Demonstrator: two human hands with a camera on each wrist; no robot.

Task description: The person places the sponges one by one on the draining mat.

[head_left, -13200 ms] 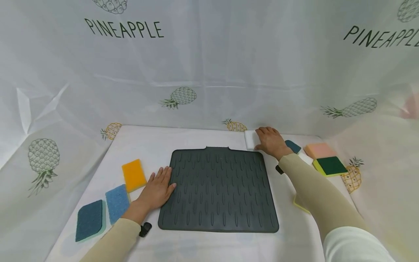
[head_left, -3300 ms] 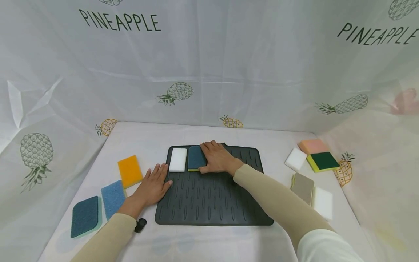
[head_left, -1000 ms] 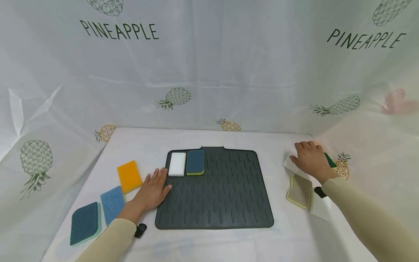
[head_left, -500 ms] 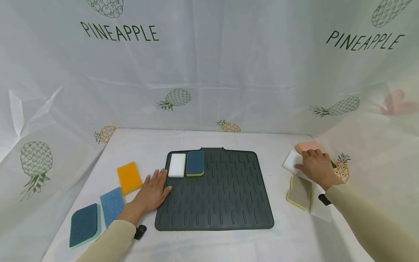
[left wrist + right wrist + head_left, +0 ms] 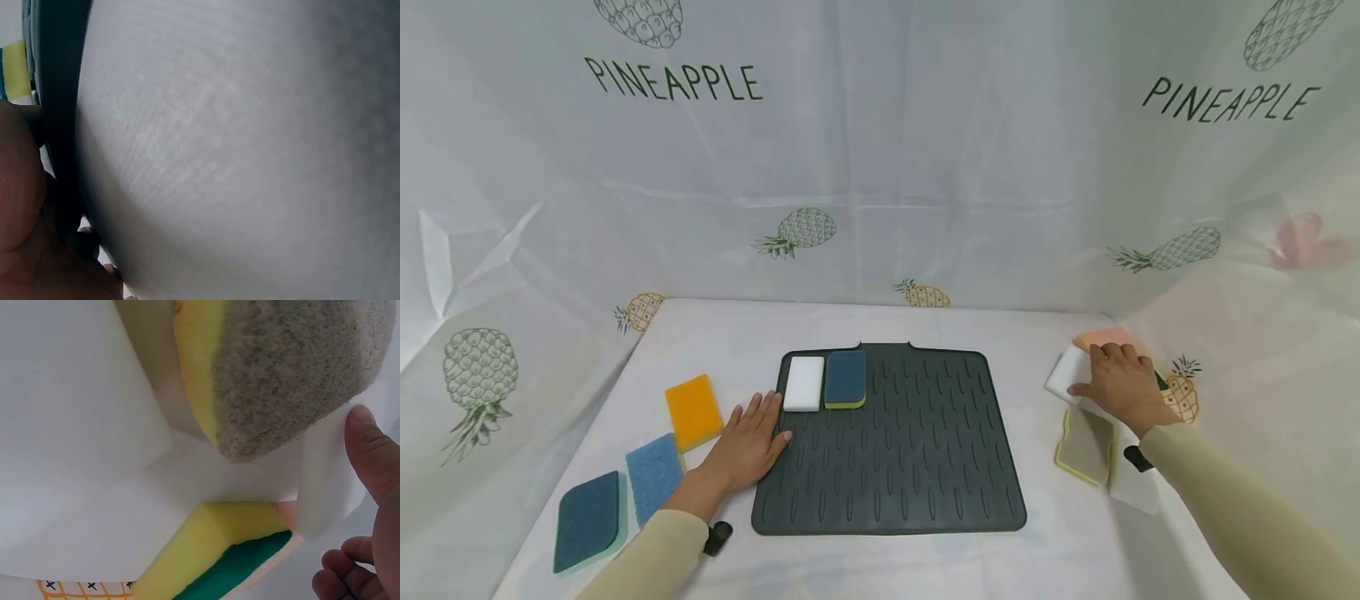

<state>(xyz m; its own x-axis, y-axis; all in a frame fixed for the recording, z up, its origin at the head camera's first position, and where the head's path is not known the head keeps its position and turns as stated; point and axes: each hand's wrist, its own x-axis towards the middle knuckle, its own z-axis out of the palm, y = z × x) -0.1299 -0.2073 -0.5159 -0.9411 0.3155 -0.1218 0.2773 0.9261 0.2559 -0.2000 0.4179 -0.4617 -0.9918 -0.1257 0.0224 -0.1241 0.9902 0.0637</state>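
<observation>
A white pineapple-print sheet [image 5: 895,142] hangs as the far wall and wraps round the left and right sides. Dark lettering [image 5: 673,81] reading PINEAPPLE runs across it, left and right, among grey-green pineapple outlines [image 5: 807,229]. Smaller orange pineapple prints [image 5: 928,297] sit along the surface's far edge and right side. Sharp creases [image 5: 471,258] catch brighter light at left; a blurred pink patch [image 5: 1311,242] shows at right. The white surface [image 5: 1015,333] lies under soft, even light, its far corners visible.
</observation>
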